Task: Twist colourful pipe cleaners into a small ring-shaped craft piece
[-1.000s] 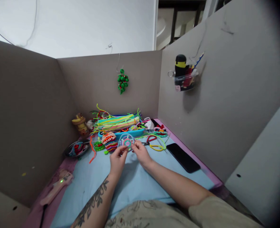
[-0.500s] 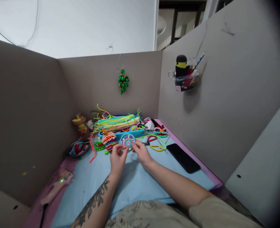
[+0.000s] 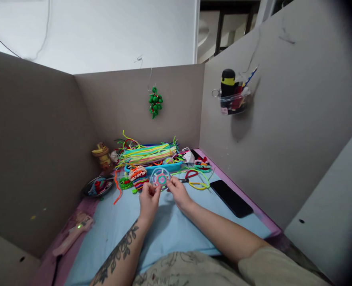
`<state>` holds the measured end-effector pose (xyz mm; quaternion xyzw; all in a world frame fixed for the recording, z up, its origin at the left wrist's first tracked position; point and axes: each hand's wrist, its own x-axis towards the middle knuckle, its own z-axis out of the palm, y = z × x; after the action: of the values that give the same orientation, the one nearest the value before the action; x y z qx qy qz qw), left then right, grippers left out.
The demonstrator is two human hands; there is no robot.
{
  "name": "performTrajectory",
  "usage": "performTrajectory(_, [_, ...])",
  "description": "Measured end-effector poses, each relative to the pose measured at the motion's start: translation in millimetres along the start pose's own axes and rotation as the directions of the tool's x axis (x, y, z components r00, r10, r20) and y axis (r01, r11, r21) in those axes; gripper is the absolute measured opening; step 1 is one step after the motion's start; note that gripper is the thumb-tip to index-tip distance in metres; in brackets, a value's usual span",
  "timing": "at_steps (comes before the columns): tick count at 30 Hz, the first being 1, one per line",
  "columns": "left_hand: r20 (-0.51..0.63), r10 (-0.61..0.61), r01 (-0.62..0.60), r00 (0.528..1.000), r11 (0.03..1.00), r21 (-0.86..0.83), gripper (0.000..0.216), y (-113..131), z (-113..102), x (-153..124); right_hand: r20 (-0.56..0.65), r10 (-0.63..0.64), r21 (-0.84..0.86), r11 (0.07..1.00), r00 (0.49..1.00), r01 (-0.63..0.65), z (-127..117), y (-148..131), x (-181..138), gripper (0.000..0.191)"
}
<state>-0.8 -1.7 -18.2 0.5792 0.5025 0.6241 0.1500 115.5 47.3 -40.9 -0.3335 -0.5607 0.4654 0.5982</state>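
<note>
Between both hands is a wheel-shaped pipe-cleaner piece (image 3: 162, 180), with a light blue outer ring, spokes, and a teal and pink centre. My left hand (image 3: 149, 197) pinches its lower left edge with thumb and fingers. On the right side, my right hand (image 3: 178, 192) grips the ring the same way. The piece is held up above the blue cloth (image 3: 170, 230), facing me. Just beyond it sits a blue tray (image 3: 173, 167) heaped with pipe cleaners (image 3: 148, 154). A striped, colourful woven piece (image 3: 139, 178) lies left of the wheel.
Red-and-yellow-handled pliers (image 3: 193, 179) lie right of my hands, near a black phone (image 3: 231, 198). A dark bowl (image 3: 97, 186) and a pink corded tool (image 3: 74, 236) with a green light are at left. Grey panels (image 3: 176, 103) enclose the table; a clear cup (image 3: 234, 104) hangs at right.
Hardly anything differs. Both hands keep hold of the wheel piece in nearly the same place, and the whole view has shifted very slightly.
</note>
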Motion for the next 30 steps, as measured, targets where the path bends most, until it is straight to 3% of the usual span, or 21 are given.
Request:
performTrajectory(5, [0.029,0.048,-0.049,0.998,0.998,0.040,0.027,-1.4,-1.1,0.0,0.000,0.004,0.014,1.000,1.000,-0.004,0.8,-0.2,-0.2,0.034])
performTrajectory(9, [0.048,0.014,-0.014,0.999,1.000,0.004,0.019,-4.5,0.4,1.5,-0.030,0.031,0.038,0.999,0.999,-0.030,-0.3,-2.0,1.3,0.034])
performTrajectory(13, [0.117,0.020,-0.022,0.993,1.000,0.013,0.026,-3.7,1.1,0.7,-0.053,0.101,0.128,0.987,0.993,-0.094,-0.9,-6.4,2.1,0.032])
performTrajectory(18, [0.166,-0.002,0.000,0.986,1.000,0.010,0.027,-3.5,0.3,0.8,-0.013,0.119,0.162,0.980,0.993,-0.116,1.9,-9.9,-0.8,0.034])
performTrajectory(24, [0.077,-0.103,0.108,0.992,0.992,-0.070,0.027,-6.8,-0.5,4.8,0.014,0.151,0.105,0.983,0.988,-0.152,-0.8,-7.5,2.0,0.032])
performTrajectory(27, [0.042,-0.169,0.173,0.985,0.978,-0.120,0.028,-6.0,-2.4,8.5,-0.066,0.183,0.066,0.982,0.981,-0.179,-10.2,-4.7,10.5,0.029])
performTrajectory(30, [0.058,-0.221,0.228,0.973,0.957,-0.181,0.029,-4.8,-4.5,11.9,-0.139,0.096,-0.063,0.992,0.986,-0.106,-23.3,-0.6,20.8,0.023])
